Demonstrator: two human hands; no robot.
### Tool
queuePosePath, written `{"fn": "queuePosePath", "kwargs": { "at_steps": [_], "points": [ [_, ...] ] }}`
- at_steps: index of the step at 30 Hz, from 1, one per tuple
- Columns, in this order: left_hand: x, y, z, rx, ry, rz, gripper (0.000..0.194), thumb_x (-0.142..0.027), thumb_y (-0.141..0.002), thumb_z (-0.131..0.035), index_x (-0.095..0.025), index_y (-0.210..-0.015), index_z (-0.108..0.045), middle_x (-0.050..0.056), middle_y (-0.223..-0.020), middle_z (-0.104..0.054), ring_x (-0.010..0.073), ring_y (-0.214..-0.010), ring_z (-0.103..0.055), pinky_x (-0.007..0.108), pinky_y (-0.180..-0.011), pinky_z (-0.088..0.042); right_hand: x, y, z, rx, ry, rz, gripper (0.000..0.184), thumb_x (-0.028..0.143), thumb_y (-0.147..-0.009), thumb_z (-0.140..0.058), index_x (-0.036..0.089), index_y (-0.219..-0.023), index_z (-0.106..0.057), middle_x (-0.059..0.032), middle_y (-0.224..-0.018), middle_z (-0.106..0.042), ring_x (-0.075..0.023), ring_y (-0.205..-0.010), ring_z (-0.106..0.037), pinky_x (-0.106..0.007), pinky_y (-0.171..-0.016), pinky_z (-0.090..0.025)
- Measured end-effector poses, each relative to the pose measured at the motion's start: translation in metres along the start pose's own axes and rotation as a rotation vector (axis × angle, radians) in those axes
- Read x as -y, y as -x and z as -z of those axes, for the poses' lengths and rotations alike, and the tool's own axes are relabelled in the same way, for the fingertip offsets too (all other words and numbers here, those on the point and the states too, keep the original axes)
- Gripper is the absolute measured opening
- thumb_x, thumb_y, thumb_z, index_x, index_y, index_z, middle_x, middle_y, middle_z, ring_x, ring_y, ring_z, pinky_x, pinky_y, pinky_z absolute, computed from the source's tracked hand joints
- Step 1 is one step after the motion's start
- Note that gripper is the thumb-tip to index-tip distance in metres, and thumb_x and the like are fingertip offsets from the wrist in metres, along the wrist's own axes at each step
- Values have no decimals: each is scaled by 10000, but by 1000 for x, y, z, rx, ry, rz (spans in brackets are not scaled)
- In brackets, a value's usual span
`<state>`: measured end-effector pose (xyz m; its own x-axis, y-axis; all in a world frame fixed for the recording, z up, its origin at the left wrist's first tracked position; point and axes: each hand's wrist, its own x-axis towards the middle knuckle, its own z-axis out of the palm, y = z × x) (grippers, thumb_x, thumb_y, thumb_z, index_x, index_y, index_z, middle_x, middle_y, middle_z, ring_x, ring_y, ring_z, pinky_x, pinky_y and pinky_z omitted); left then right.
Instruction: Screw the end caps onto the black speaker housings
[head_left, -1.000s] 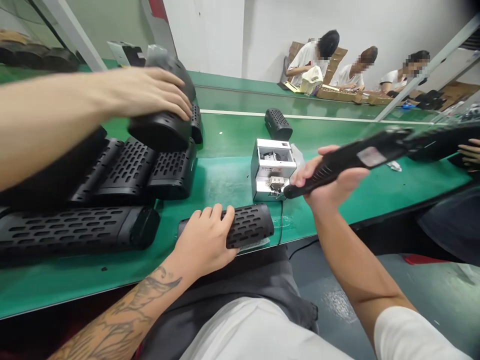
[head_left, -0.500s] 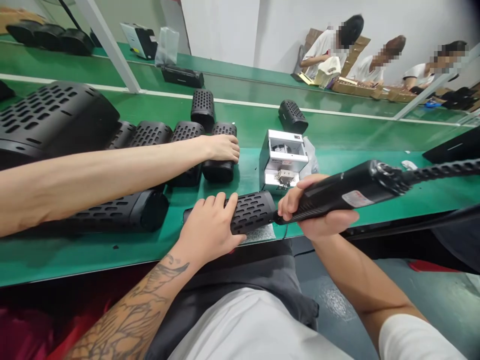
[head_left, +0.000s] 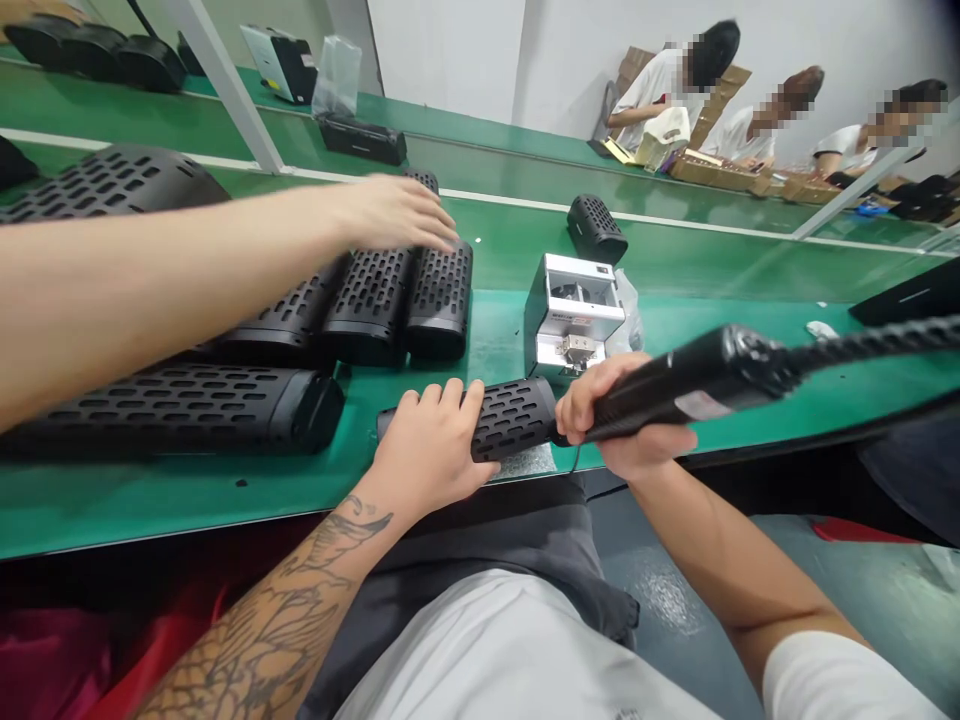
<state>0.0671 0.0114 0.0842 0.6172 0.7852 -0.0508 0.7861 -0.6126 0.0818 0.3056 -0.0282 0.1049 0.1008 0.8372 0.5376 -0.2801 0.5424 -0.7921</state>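
Head view: left hand (head_left: 431, 450) wrapped over a matte-black unit (head_left: 516, 416), rows of oblong slots, lying at near edge of the green table (head_left: 495, 330). Right hand (head_left: 628, 455) clenched around a black corded tool (head_left: 667, 388), tip by the unit's right end.

I see a green bench (head_left: 499, 325) with a white stripe (head_left: 510, 203) running lengthwise. At its near edge the casing (head_left: 516, 418) is black with a staggered, slotted pattern; the handheld tool (head_left: 664, 388) is black too, its label (head_left: 703, 405) whitish. From here I read the boxy machine (head_left: 579, 326) as white and grey.
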Motion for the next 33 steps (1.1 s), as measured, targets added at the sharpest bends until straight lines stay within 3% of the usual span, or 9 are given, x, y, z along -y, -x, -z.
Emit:
{"fn": "queuePosePath", "kwargs": {
  "at_steps": [5, 8, 12, 16, 21, 24, 27, 33],
  "points": [
    [-2, 0, 1, 33, 23, -15, 1043, -637, -956, -997, -96, -1766, -625, 258, -1497, -782, 491, -1332, -759, 619, -1118, -587, -8, 8, 5, 88, -54, 25, 776, 1031, -819, -950, 283, -1012, -880, 31, -617, -734, -157, -378, -572, -317, -441, -552],
    [-3, 2, 1, 45, 16, -7, 1065, -688, -951, -997, -134, -1776, -611, 244, -1522, -775, 473, -1348, -751, 609, -1139, -578, -11, 14, 10, 115, -98, -18, 726, 981, -854, -972, 292, -1070, -899, 24, -643, -732, -150, -415, -552, -316, -462, -517],
    [-5, 4, -1, 56, 9, 2, 1124, -756, -965, -965, -124, -1807, -573, 238, -1543, -766, 446, -1348, -748, 605, -1173, -570, -17, 29, 15, 86, -126, -21, 658, 914, -902, -987, 312, -1156, -915, 27, -665, -730, -166, -454, -536, -335, -472, -482],
    [-5, 4, -3, 45, 14, -9, 1166, -765, -972, -948, -105, -1838, -532, 228, -1520, -778, 442, -1333, -750, 614, -1192, -570, -14, 31, 18, 57, -79, -44, 670, 896, -890, -1008, 307, -1203, -942, 13, -695, -769, -190, -486, -593, -371, -512, -541],
    [2, 3, 3, -16, 20, 26, 1127, -654, -945, -1014, -84, -1822, -593, 255, -1483, -800, 463, -1297, -791, 582, -1111, -621, 8, -9, 25, 69, -73, 30, 597, 846, -898, -1005, 310, -1156, -959, -7, -630, -746, -220, -413, -621, -390, -467, -539],
    [16, 1, -1, -64, -13, 70, 1033, -539, -953, -1006, -77, -1800, -637, 272, -1422, -828, 491, -1256, -815, 600, -1069, -635, 11, -44, 37, -160, 14, 159, 686, 986, -902, -883, 338, -1124, -919, 32, -597, -682, -198, -382, -556, -370, -425, -524],
    [26, -1, -4, -70, 26, 57, 981, -516, -957, -991, -98, -1784, -669, 262, -1413, -845, 492, -1241, -834, 596, -1056, -650, 0, -70, 51, -305, 159, 226, 720, 969, -856, -947, 296, -1105, -891, 41, -618, -697, -190, -426, -596, -346, -448, -541],
    [23, 4, -7, -69, 87, 11, 982, -552, -958, -984, -152, -1799, -674, 236, -1441, -856, 471, -1241, -844, 587, -1099, -663, -34, -79, 66, -337, 279, 199, 633, 896, -961, -925, 268, -998, -854, 23, -635, -715, -190, -460, -625, -358, -457, -518]
  ]
}}
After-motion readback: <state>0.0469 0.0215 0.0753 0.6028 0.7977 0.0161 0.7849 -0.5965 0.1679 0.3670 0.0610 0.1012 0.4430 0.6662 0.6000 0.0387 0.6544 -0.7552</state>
